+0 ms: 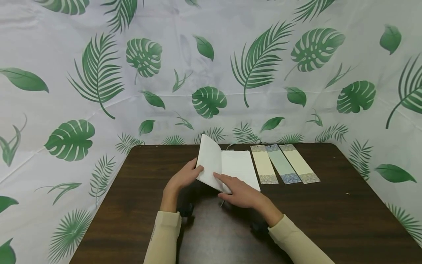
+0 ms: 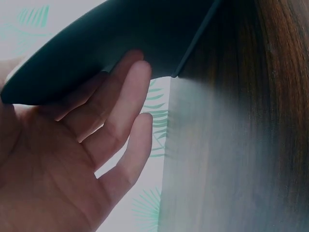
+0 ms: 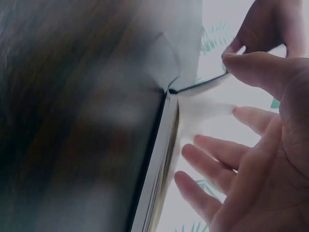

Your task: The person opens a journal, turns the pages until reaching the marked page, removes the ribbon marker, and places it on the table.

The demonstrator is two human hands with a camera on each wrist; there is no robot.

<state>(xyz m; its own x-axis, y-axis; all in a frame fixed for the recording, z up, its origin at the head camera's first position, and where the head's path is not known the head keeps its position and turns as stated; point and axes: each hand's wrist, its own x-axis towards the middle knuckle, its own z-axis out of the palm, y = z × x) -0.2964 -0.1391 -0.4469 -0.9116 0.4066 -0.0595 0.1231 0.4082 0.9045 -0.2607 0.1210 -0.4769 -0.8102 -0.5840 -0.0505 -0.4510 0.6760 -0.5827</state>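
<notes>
An open notebook with blank white pages and a dark cover lies on the table, its left side tilted up. My left hand holds that raised side at its left edge, thumb on the page and fingers behind the cover. Over the lower part of the notebook is my right hand, its fingers extended towards the raised page near the fold. In the right wrist view these fingers are spread and grip nothing. A thin ribbon hangs out at the bottom of the spine.
Right of the notebook lie three bookmarks: a cream one, a pale green one with a blue end and another cream one. The dark wooden table meets a leaf-printed white cloth behind.
</notes>
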